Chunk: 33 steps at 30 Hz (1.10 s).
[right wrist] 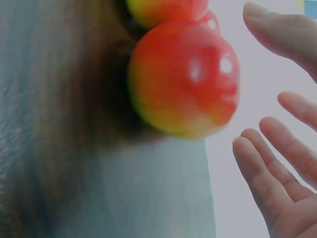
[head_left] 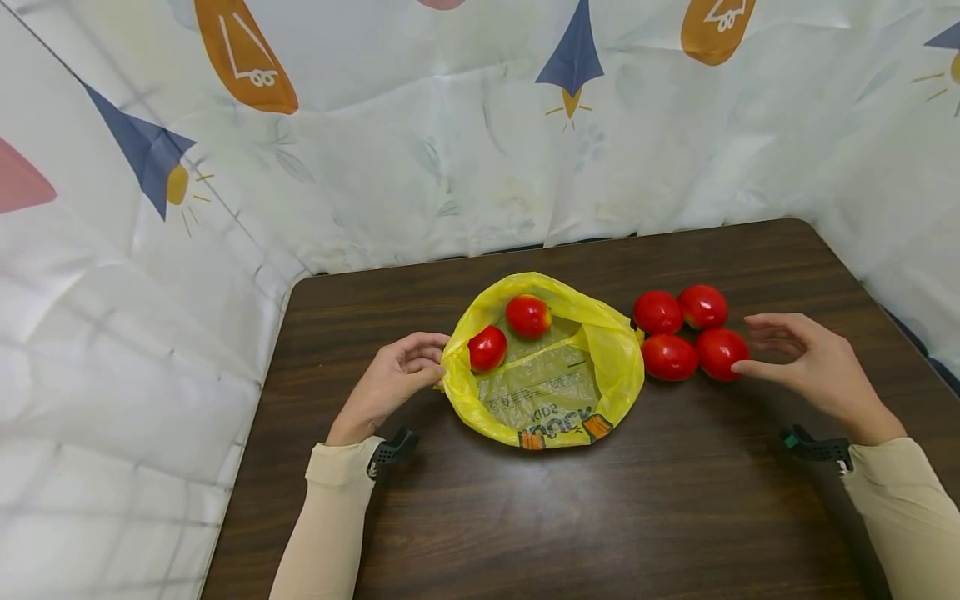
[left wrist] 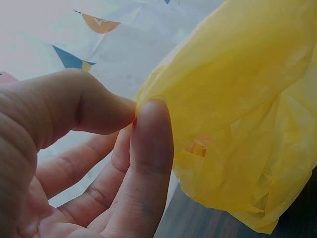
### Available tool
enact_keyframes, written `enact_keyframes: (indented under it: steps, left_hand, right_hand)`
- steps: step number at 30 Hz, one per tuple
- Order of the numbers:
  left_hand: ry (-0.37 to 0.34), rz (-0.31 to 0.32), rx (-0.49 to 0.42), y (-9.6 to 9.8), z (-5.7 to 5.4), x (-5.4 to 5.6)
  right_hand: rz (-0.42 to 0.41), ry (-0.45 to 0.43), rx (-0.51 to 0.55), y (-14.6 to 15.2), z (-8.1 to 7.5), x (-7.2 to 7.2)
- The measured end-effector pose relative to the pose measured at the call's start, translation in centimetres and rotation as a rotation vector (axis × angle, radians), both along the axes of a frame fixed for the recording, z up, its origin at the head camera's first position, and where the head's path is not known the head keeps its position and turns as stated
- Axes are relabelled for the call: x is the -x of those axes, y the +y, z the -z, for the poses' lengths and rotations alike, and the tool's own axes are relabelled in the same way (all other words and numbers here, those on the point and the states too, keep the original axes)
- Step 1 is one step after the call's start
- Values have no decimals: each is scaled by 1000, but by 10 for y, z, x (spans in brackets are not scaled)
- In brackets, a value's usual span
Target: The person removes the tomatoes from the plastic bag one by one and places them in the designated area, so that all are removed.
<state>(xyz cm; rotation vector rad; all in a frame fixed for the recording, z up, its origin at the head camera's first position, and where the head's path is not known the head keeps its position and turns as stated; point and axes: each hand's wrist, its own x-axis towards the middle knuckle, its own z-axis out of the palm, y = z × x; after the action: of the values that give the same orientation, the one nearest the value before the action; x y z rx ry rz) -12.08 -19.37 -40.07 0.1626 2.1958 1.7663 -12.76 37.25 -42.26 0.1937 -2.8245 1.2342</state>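
Observation:
My left hand (head_left: 393, 373) pinches the left rim of a yellow plastic bag (head_left: 621, 354) between thumb and forefinger; the left wrist view shows this grip on the bag (left wrist: 237, 114) up close. The bag's mouth is spread wide, and two shiny red fruits, one at the back (head_left: 528, 317) and one at the left (head_left: 487, 348), lie inside. My right hand (head_left: 813, 362) is beside the nearest red fruit (head_left: 722, 353) of a group to the right of the bag. In the right wrist view its fingers stand apart from that apple-like, red-and-yellow fruit (right wrist: 185, 79), holding nothing.
The other red fruits of the group, at the back left (head_left: 657, 313), back right (head_left: 703, 307) and front left (head_left: 670, 357), sit close together against the bag's right side. Everything stands on a dark wooden table (head_left: 585, 525). A white patterned cloth (head_left: 420, 150) hangs behind and to the sides.

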Motion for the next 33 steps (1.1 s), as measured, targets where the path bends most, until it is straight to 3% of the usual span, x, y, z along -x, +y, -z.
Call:
enact_keyframes:
  steps: [9, 23, 33]
  left_hand:
    - [5, 4, -23, -2, -1, -1]
    - [-4, 15, -1, 1, 0, 0]
    - [-4, 17, 3, 2, -3, -1]
  right_hand:
    - [-26, 47, 19, -15, -12, 7]
    - [-126, 188, 30, -57, -33, 19]
    - [-181, 195, 65, -84, -41, 31]
